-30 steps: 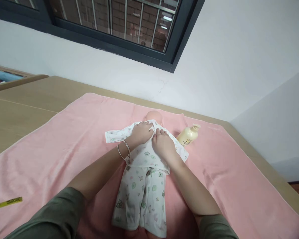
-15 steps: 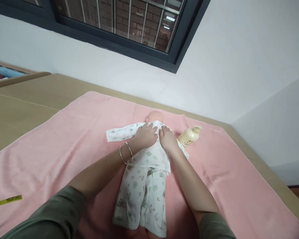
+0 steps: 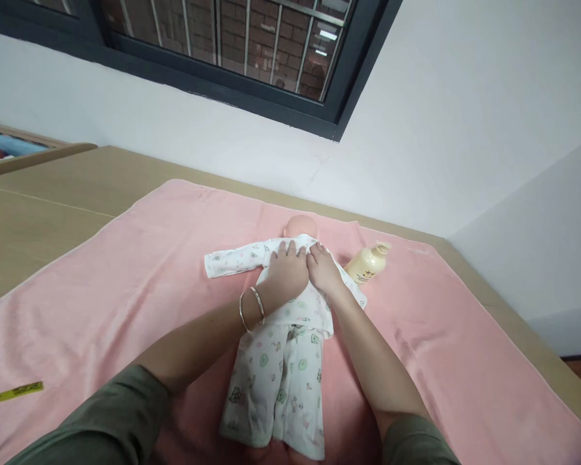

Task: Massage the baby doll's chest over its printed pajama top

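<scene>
Head view. I am resting the left hand palm down on the doll's upper torso, fingers slightly apart; a pair of bangles is circling that wrist. The right hand is lying just beside it, fingers together; whether it is pinching cloth I cannot tell. A pink sheet is covering much of the tan table, below a barred window. The doll is lying mid-sheet, head towards the wall, wearing white printed clothes; a cream bottle is lying near its sleeve.
</scene>
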A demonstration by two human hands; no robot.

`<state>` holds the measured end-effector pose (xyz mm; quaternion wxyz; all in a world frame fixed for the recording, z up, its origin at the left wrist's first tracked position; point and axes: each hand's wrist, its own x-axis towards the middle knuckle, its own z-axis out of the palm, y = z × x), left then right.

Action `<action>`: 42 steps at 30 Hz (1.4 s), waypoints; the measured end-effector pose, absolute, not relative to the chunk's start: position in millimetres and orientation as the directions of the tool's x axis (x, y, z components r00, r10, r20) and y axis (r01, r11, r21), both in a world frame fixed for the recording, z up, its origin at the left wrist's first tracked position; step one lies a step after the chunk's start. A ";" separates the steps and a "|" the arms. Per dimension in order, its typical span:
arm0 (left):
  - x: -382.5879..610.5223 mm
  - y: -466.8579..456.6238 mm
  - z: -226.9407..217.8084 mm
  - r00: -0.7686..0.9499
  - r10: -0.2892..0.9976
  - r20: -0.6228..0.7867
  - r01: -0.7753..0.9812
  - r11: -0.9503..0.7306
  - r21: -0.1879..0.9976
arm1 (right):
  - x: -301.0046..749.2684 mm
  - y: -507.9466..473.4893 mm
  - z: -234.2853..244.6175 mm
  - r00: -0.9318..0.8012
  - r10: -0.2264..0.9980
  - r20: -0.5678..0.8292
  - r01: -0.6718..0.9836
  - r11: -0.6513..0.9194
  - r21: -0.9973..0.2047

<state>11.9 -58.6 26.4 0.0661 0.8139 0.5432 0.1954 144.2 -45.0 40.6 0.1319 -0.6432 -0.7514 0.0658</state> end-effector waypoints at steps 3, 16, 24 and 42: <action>18.1 -70.0 28.7 0.332 0.914 0.235 0.866 -0.394 0.307 | 147.8 -39.9 35.4 -0.131 0.980 0.151 0.954 0.166 -0.251; -11.1 -16.4 27.1 0.295 0.921 0.255 0.777 -0.387 0.497 | 107.0 -80.9 44.8 -0.065 0.992 0.108 0.988 0.080 -0.135; -0.7 -27.1 19.2 0.210 0.926 0.315 0.757 -0.358 0.547 | 126.9 -56.1 28.4 -0.045 0.973 0.226 0.958 0.106 -0.268; -0.1 -25.6 9.8 0.103 0.926 0.363 0.761 -0.308 0.571 | 125.6 -57.4 32.3 -0.095 0.947 0.306 0.865 0.231 -0.446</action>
